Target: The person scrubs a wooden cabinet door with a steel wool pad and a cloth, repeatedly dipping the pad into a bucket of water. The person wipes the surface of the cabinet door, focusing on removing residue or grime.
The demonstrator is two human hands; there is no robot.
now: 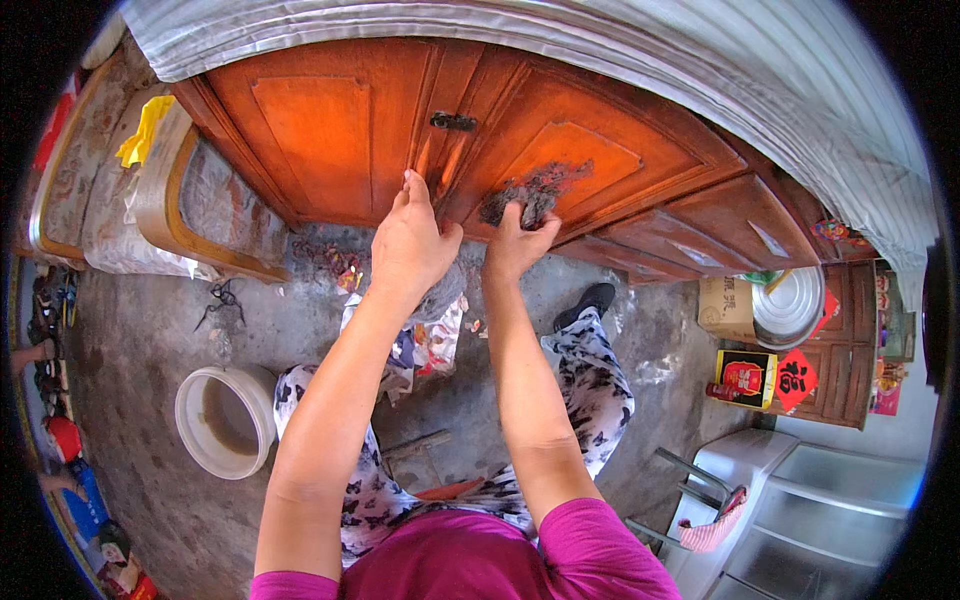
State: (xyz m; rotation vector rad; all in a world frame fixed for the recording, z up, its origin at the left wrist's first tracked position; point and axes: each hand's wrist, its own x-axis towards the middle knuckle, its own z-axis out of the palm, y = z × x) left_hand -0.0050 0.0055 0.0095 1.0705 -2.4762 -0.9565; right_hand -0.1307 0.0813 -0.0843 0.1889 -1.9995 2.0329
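Note:
An orange-brown wooden cabinet (310, 150) with panelled doors stands in front of me. My left hand (415, 245) is raised to the left door near the middle seam, its fingers pointing up and its thumb apart. Nothing shows in it. With my right hand (518, 243) I grip a dark grey, ragged cloth (535, 195), bunched up against the lower part of the right door (590, 150). A dark latch plate (453, 121) sits high between the doors. The fingertips of my right hand are partly hidden by the cloth.
A white bucket of murky water (225, 422) stands on the concrete floor at left. Crumpled wrappers (438, 345) lie between my legs. A wood-armed sofa (180, 210) is at far left; a cardboard box (725, 308) and a metal lid (790, 308) are at right. Pale fabric (400, 18) covers the cabinet top.

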